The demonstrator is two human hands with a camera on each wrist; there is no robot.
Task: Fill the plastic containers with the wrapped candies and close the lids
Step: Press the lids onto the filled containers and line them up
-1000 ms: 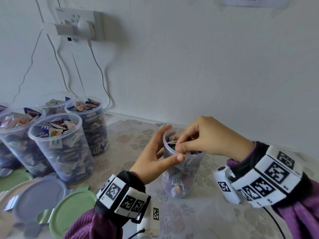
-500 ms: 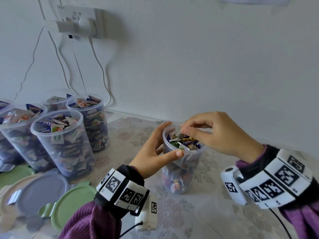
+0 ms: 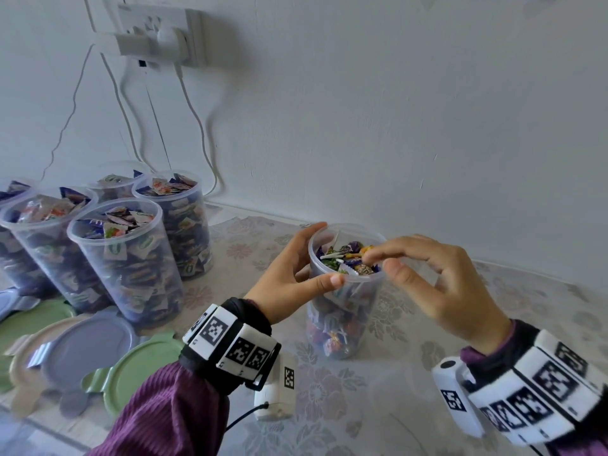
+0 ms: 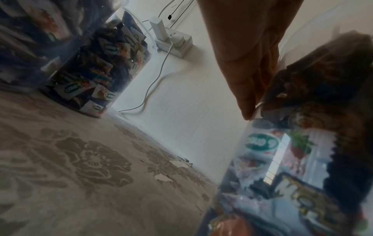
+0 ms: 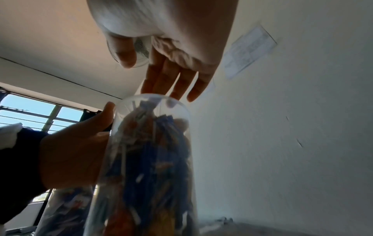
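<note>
A clear plastic container stands upright on the table, nearly full of wrapped candies. My left hand grips it just under the rim, thumb across the front and fingers round the back. My right hand hovers at the rim on the right side, fingers spread and relaxed, with nothing in them. In the right wrist view the container rises in the middle, and the right fingers stretch out just above its open mouth. The left wrist view shows the container wall close up.
Several open containers filled with candies stand at the left by the wall. Loose lids, green and lavender, lie flat in front of them. A socket with cables hangs on the wall. A floral tablecloth covers the table.
My right hand has lifted out of the container mouth and drawn back to the right, fingers opening. The left hand keeps its grip on the container.
</note>
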